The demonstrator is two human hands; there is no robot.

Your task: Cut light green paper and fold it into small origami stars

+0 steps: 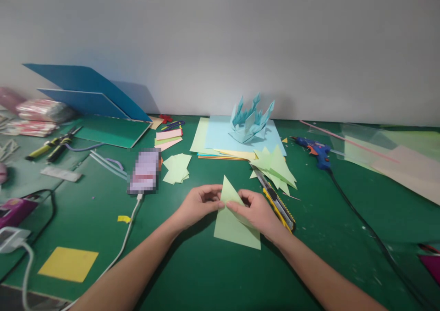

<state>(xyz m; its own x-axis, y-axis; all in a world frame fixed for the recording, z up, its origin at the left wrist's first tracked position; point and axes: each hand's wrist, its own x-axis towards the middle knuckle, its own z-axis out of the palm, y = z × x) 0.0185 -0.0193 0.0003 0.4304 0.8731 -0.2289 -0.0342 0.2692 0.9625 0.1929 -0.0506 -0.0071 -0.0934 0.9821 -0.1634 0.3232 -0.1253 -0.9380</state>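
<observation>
Between both hands is a light green paper sheet [231, 228], its top folded to a point. My left hand [202, 201] pinches its left edge between thumb and fingers. On the right side, my right hand [256, 208] grips the fold, thumb in front and fingers mostly behind the paper. Just beyond my right hand lies a yellow utility knife [278, 208] with its blade toward a pile of folded light green paper pieces [275, 164]. Flat light green paper pieces [177, 168] are stacked to the left, beyond my left hand.
A blue folded-paper model [249, 130] stands on coloured paper sheets [213, 139] at the back. A blue glue gun [319, 152] with a black cord lies right. Left are a blurred phone [144, 171] on a white cable [129, 235], a yellow paper [68, 263] and pliers [57, 148].
</observation>
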